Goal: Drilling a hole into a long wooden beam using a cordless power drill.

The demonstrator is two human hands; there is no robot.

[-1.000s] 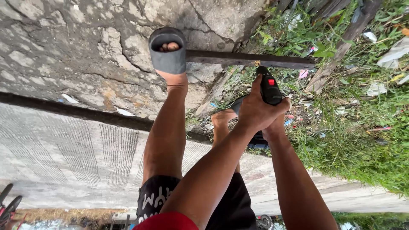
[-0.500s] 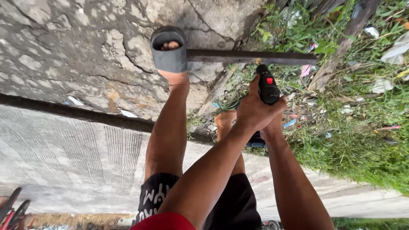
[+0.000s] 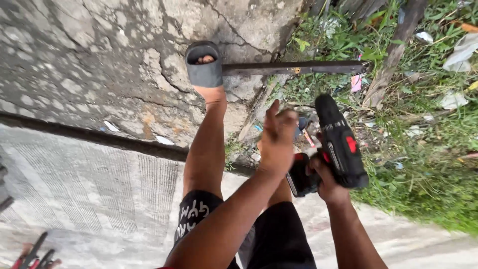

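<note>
Head view: the right hand (image 3: 326, 182) is clamped on a black cordless drill (image 3: 338, 144), its nose raised toward the metal bar (image 3: 294, 67) beyond both hands. The left hand (image 3: 275, 142) hovers empty, fingers spread, just beside the drill. A grey sandal (image 3: 203, 66) pins the bar's end to the cracked concrete (image 3: 99, 60), likely steadying it.

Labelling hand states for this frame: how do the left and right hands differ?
The right hand is closed around the grip of the black cordless drill; the left hand is open, fingers extended, holding nothing. The left hand sits higher in the frame, nearer the dark metal bar; the right hand sits lower, toward the grass. Both are bare and reach forward from the person's body.
</note>
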